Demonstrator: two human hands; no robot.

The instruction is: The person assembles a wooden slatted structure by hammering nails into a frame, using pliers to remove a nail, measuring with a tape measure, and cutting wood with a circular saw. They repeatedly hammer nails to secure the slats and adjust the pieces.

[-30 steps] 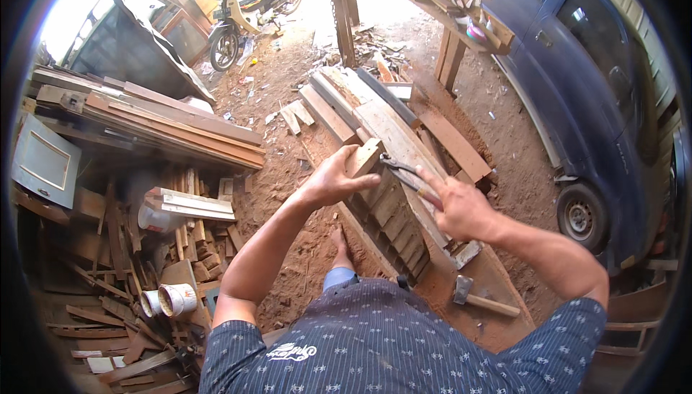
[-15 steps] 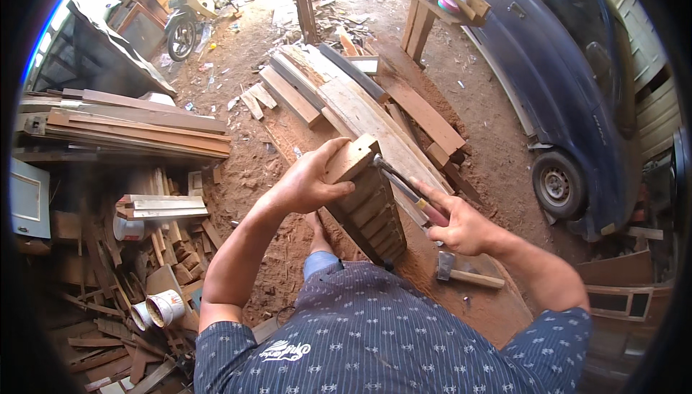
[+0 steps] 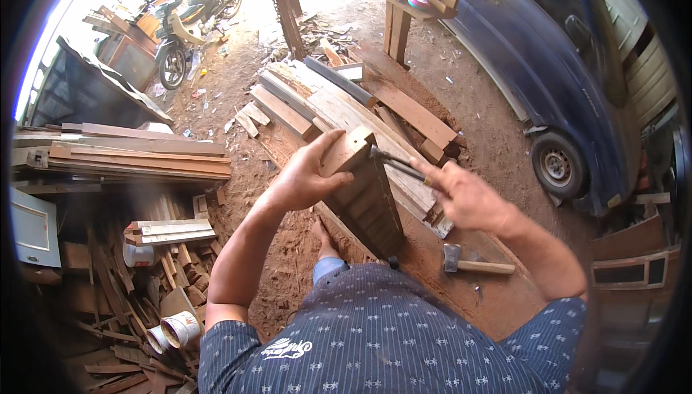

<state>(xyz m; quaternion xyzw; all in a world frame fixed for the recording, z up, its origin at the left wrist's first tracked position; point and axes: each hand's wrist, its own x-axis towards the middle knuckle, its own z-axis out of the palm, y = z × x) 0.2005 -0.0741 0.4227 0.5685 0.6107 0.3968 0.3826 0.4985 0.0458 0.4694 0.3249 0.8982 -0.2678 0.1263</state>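
A: Since the earlier frames the wooden frame [image 3: 364,192] has tipped more upright, and the view has swung so the blue car [image 3: 548,69] fills more of the right.

B: Its long axis?

A: It runs from the person's lap up and away. The left hand [image 3: 306,178] grips its top end; the right hand [image 3: 468,196], just beside, is closed on a thin metal tool [image 3: 396,163] touching that end. A hammer [image 3: 472,264] lies near the surface's right edge.
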